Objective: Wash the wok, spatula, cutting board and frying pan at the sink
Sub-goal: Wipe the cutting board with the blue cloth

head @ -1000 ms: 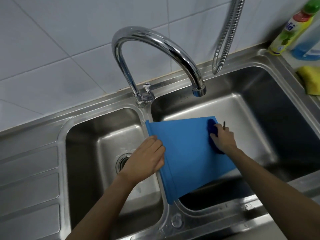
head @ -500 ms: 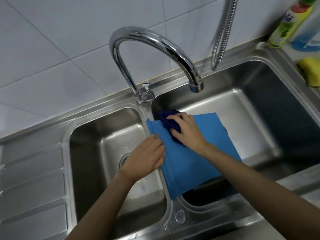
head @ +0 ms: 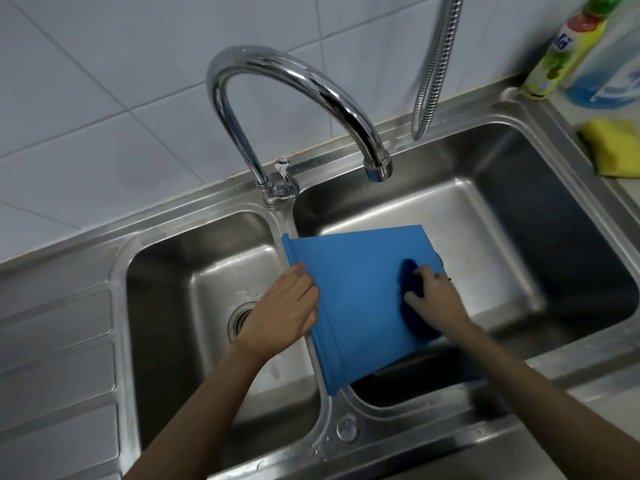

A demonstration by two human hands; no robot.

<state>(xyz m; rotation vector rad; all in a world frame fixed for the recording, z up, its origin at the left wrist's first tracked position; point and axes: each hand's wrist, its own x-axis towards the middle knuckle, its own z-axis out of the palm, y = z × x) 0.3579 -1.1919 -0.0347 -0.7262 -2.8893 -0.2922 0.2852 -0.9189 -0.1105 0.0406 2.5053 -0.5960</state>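
Note:
A blue cutting board [head: 360, 292] leans tilted over the right basin, its left edge along the divider between the two basins. My left hand [head: 287, 308] grips that left edge, fingers curled over it. My right hand [head: 436, 301] presses a dark blue scrubbing cloth [head: 414, 306] against the board's right side, fingers wrapped over the cloth. No water runs from the tap. The wok, spatula and frying pan are out of view.
The curved chrome tap [head: 304, 95] arches over the right basin [head: 502, 216]. The left basin [head: 207, 271] has a drain [head: 240, 320]. A metal hose [head: 434, 71] hangs at the back. Detergent bottles [head: 568, 53] and a yellow sponge [head: 613, 147] sit at the right rim.
My right hand has swept the dark cloth from the board's upper left corner across to its right side. The left hand keeps its hold on the left edge.

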